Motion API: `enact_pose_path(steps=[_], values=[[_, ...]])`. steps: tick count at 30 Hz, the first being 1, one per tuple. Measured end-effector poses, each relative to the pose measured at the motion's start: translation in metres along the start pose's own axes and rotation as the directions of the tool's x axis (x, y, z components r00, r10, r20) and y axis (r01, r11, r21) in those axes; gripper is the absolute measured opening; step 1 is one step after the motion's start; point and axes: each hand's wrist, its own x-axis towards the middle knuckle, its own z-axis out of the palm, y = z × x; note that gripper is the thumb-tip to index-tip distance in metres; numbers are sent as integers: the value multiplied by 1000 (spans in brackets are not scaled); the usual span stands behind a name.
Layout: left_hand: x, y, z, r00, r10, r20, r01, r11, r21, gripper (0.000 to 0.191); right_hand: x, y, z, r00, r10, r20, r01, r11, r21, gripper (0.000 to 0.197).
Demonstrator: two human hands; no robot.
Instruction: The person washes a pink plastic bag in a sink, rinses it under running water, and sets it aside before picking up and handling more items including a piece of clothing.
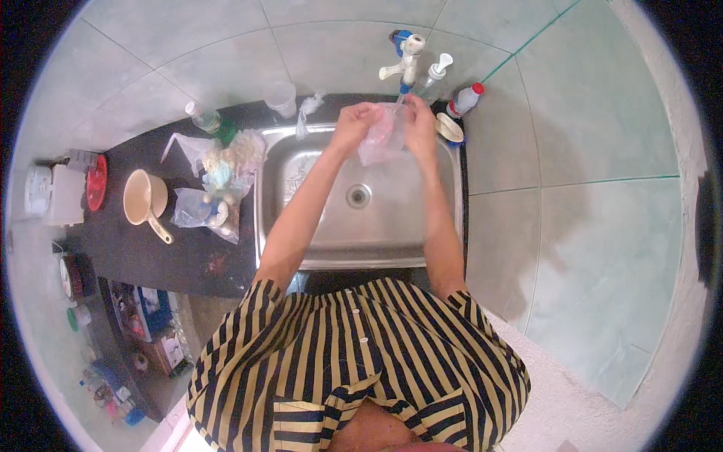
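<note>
Over the far side of a steel sink (pixel 390 237), both my hands grip a thin, translucent plastic bag (pixel 379 141) with something pink in it. My left hand (pixel 357 121) pinches the bag's left upper side. On its right upper edge is my right hand (pixel 419 121), fingers closed on the plastic just below a white tap (pixel 408 62). The bag hangs between the hands above the basin, and its lower end is loose. The drain (pixel 358 196) shows in the basin below.
Behind the sink are a pump bottle (pixel 434 79), a red-capped bottle (pixel 466 100), a soap dish (pixel 449 127), a plastic cup (pixel 281 99) and a knotted bag (pixel 309 110). Plastic bags (pixel 195 206), a green bottle (pixel 217 125) and a beige dipper (pixel 146 198) lie or stand on the dark counter at left.
</note>
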Motion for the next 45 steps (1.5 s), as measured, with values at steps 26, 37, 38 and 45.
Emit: enact_pose_path(steps=[26, 37, 38, 45], values=[[12, -26, -7, 962, 271, 31, -233, 755, 613, 21, -34, 43, 36, 994, -74, 77, 58, 980, 189, 28], [5, -10, 7, 997, 30, 72, -63, 853, 518, 22, -39, 6, 14, 960, -102, 259, 43, 973, 225, 21], [5, -7, 6, 996, 76, 52, -90, 915, 393, 22, -35, 0, 17, 980, -117, 161, 60, 944, 324, 18], [13, 25, -35, 972, 23, 233, -225, 365, 903, 21, -39, 39, -13, 937, 177, 300, -261, 927, 268, 18]])
